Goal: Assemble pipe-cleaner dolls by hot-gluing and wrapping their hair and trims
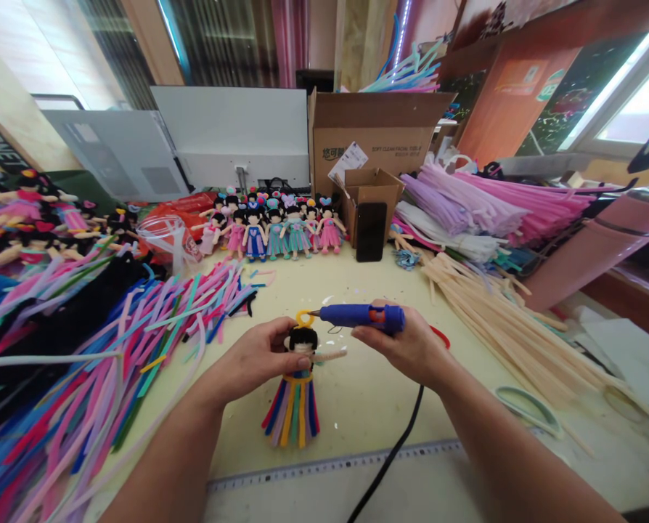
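Note:
In the middle of the head view, a small pipe-cleaner doll (297, 407) with black hair and a skirt of red, blue, purple, yellow and green strips is held upright. My left hand (264, 356) is closed around its upper body, thumb across the front. A yellow ring (305, 318) stands on top of the doll's head. My right hand (398, 338) grips a blue glue gun (351, 315) pointing left, its tip at the yellow ring; whether they touch I cannot tell. From below my right hand a black cord (393, 450) runs down toward me.
Several finished dolls (275, 231) stand at the back beside a phone (371, 232) and cardboard boxes (379, 131). Coloured pipe cleaners (155, 327) cover the left side; beige ones (499, 334) lie right. A pink bottle (591, 247) leans at right. A ruler (335, 463) crosses the front.

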{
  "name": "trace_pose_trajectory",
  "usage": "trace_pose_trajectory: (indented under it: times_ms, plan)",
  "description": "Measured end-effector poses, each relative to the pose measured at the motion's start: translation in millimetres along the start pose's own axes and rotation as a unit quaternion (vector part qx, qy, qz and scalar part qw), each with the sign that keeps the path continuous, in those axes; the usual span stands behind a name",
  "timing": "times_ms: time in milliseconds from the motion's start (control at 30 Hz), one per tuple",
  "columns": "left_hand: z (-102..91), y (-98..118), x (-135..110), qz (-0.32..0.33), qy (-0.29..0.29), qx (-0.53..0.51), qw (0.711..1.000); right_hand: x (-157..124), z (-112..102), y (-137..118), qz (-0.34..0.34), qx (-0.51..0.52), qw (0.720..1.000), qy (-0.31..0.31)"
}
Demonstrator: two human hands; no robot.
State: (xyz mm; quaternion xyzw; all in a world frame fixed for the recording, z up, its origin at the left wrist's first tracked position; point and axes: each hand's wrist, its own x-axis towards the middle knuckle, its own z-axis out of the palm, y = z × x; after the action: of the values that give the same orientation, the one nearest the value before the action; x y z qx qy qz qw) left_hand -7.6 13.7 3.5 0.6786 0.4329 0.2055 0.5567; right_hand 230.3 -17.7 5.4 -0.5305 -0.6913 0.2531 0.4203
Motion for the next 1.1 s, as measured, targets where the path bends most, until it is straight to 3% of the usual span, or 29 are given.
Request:
trace_pose_trajectory:
  times_ms: [167,867,1100]
  plan:
    - [-0.4,1.2,-0.7,-0.002,0.005,0.005,1.000,-0.2,-0.3,-1.1,0.023,-0.009,1.000,-0.004]
    - [-1.8,2.5,-1.8,-0.003,0.010,-0.014,1.000,-1.7,-1.2,-2.2,0.006,-0.004,1.000,-0.006]
    - [-0.8,2.9,-1.9,-0.009,0.014,-0.033,0.999,-2.8,-1.3,-7.4,0.036,-0.041,0.998,-0.025]
